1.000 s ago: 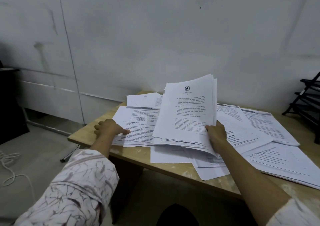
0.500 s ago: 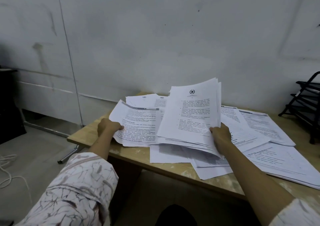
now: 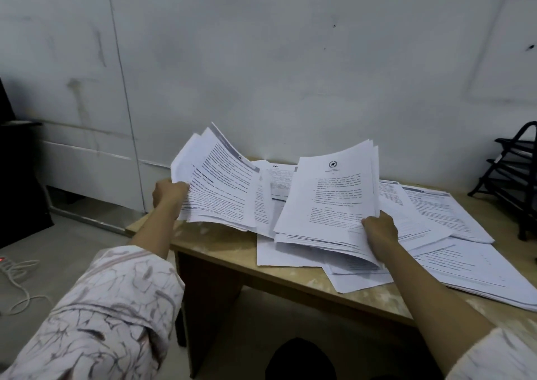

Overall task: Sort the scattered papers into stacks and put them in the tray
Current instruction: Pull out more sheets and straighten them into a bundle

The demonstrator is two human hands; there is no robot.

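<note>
Left hand [image 3: 168,192] gripping a curled paper sheaf [image 3: 220,182], right hand [image 3: 379,230] clutching a floppy printed stack [image 3: 331,196].

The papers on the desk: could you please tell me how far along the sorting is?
Done: nothing shows in the black tray rack. In hand: the left hand lifts a grey-banded bundle, and the right hand holds a star-emblem stack. Left: loose sheets cover the wooden desk, unsorted.

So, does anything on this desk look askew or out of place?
Yes. Loose papers lie fanned at mixed angles, some overhanging the desk front edge. The black tray rack looks empty. Each hand grips a lifted bundle.
</note>
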